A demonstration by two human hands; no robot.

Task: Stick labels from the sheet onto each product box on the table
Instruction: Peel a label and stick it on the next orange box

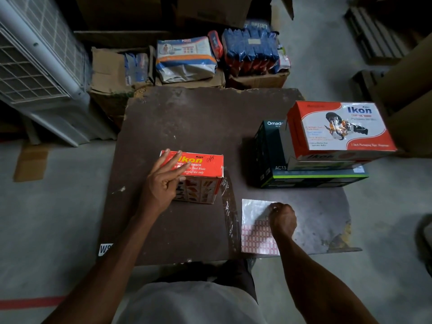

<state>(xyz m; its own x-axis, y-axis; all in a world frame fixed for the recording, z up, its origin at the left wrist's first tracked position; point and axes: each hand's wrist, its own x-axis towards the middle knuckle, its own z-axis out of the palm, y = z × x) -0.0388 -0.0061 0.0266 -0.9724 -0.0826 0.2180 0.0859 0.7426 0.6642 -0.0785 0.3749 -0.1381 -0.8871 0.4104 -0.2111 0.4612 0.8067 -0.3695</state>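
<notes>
So the label sheet (pixel 257 232) lies flat on the dark brown table (pixel 187 118), near the edge closest to the person. Its near half is still full of little red-bordered labels, while the far half is bare shiny backing. The right hand (pixel 281 220) sits on top of the sheet with fingers curled in tight, fingertips pressed down at the line where the labels end. Looks like it's picking at one, but whether a label is actually pinched I can't tell, it's too small to see.

Just left of the sheet there's a strip of crinkled clear plastic wrap (pixel 228 206), and left of that the small red Ikon box (pixel 198 176), a tape dispenser carton with some pen scribble on top. The left hand (pixel 163 178) rests on the box's left end, fingers spread wide and pretty much straight across the top, thumb down the near side, so it's steadying rather than gripping.

Beyond the sheet, toward the far right of the table, a dark Omada box (pixel 275 164) lies flat with a big red and white Ikon box (pixel 339 132) stacked on it.

Past the far edge of the table, well away from the sheet, are open cartons (pixel 109 71) with packaged goods: a white and orange pack (pixel 184 58) and a bundle of blue packets (pixel 250 47). Far left of the sheet stands a grey air cooler (pixel 35 66) on the concrete floor.
</notes>
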